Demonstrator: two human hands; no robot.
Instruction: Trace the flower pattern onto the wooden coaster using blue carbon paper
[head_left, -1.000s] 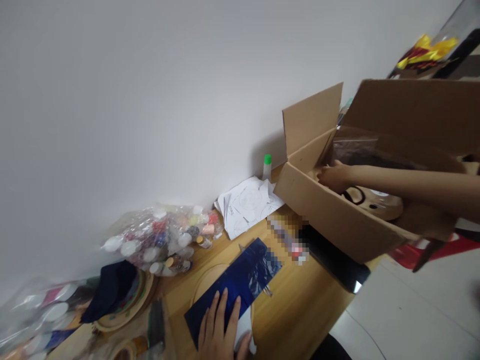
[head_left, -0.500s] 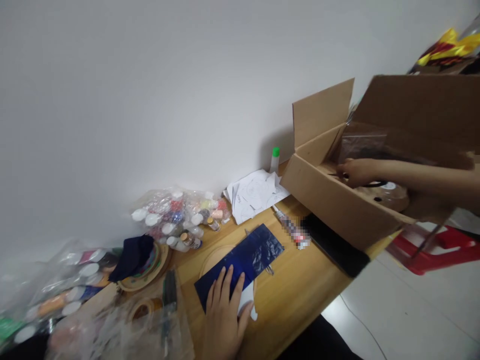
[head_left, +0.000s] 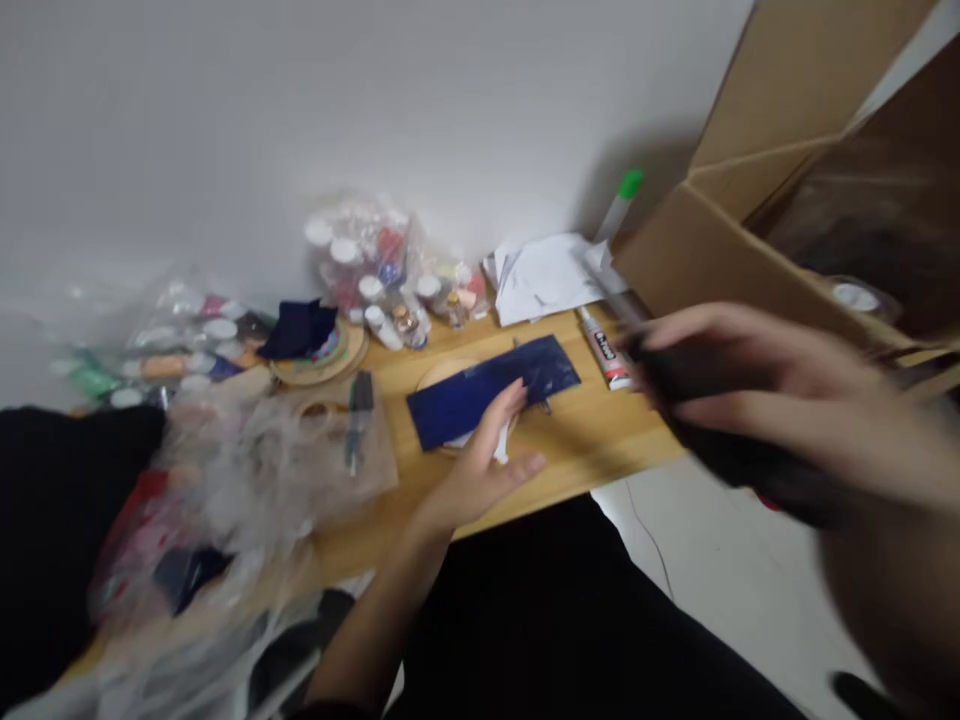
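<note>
1. Left hand (head_left: 480, 475): fingers spread, at shiny dark-blue rectangular sheet (head_left: 454, 400) on brown wooden table (head_left: 637, 432); contact unclear.
2. Right hand (head_left: 787, 400): clamped on blurred black-handled tool (head_left: 731, 455).
3. Bare strip along front edge, right of sheet.
4. Open brown cardboard box (head_left: 690, 250) crowds right end.

Craft corner, set up along a plain pale wall (head_left: 225, 110); whether it belongs to a home or a small workshop cannot be told. A narrow wooden bench (head_left: 600, 430) is crowded with making supplies. Clear plastic bags (head_left: 360, 210) hold many small, white-capped bottles in mixed colours. Near the middle, a dark blue sheet (head_left: 450, 400) lies over a round wooden piece (head_left: 431, 376). Beside it are a tube of glue (head_left: 602, 350) and loose white papers (head_left: 544, 275). An open cardboard box (head_left: 697, 270) stands at the right, above a pale floor (head_left: 697, 550).
</note>
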